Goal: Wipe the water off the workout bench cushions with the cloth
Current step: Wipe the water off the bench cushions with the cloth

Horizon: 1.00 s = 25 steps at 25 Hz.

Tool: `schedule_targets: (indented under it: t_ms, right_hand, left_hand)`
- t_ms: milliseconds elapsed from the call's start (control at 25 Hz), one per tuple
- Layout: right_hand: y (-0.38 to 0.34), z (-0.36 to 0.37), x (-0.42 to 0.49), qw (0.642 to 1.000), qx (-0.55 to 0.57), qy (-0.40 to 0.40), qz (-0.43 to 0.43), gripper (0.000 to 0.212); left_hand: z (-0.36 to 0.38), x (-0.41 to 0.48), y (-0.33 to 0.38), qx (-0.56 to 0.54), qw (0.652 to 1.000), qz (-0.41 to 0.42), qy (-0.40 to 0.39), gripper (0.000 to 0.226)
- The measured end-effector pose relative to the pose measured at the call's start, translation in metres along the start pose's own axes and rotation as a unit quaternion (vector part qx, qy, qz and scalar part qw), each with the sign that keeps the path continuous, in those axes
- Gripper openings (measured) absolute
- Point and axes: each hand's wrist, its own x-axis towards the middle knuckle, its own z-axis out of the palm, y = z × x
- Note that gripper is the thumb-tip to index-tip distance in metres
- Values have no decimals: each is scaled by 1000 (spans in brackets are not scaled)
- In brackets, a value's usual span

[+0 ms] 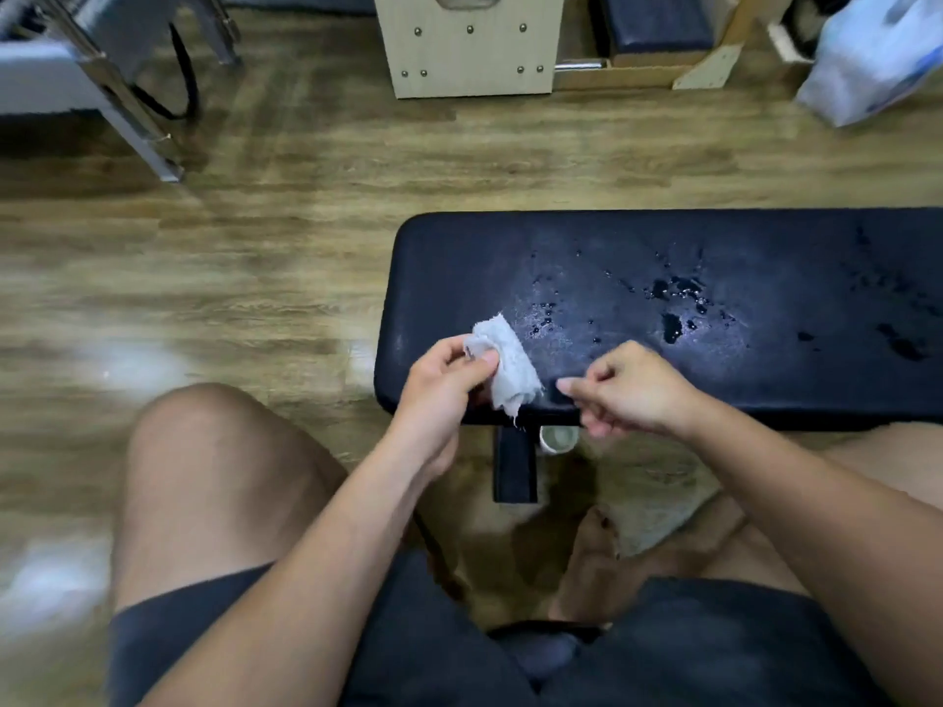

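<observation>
Cloth [510,369] bunched at near left corner of cushion [561,237], pinched by left hand [449,375]. Right hand [627,390] just beside it, fingers loosely curled, holding nothing. Water [673,298] beads mid-cushion, right of cloth. Judgement: flatten cloth, sweep rightward in overlapping strokes. Small white tub [559,438] below cushion's near edge, wooden box [469,43] beyond far edge; neither obstructs.

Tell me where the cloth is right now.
In the head view the white cloth is bunched in the left hand, at the near left end of the black bench cushion, left of the water drops.
</observation>
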Motion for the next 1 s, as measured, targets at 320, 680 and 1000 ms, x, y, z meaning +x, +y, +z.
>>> schedule_targets:
  t_ms: [320,680,1000]
  right_hand:
    - [-31,40,-33,971,146,91,-166,28]
    - [-53,27,-28,946,189,227,-135,12]
    - [-30,14,-23,914,374,148,-44,16]
  left_hand:
    - [-7,-20,-1,-124,987,-37,-96,16]
    - [-18,-14,7,-73,997,-7,-22,40]
    - [-37,5,13,-22,997,35,68,25]
